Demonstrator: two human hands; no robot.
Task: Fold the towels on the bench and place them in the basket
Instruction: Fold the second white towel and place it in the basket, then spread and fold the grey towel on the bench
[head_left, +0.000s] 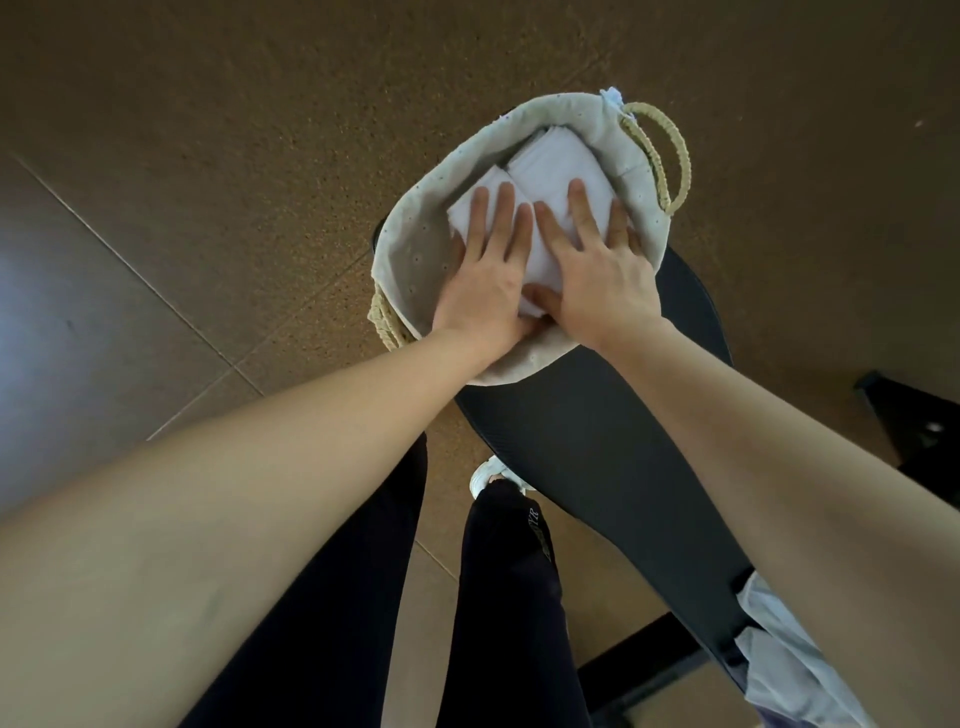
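A woven basket (662, 156) with a pale cloth liner stands on the far end of a black padded bench (587, 447). Inside it lie folded white towels (545, 161), side by side. My left hand (485, 286) presses flat on the left towel, fingers spread. My right hand (597, 270) lies flat on the right towel, its thumb tucked under the towel's near edge. Both palms cover the near halves of the towels.
Unfolded pale cloth (789, 660) lies on the near right end of the bench, partly behind my right forearm. My dark-trousered legs (498, 623) stand left of the bench on brown cork-like flooring (260, 156). A black frame part (919, 431) sits at the right.
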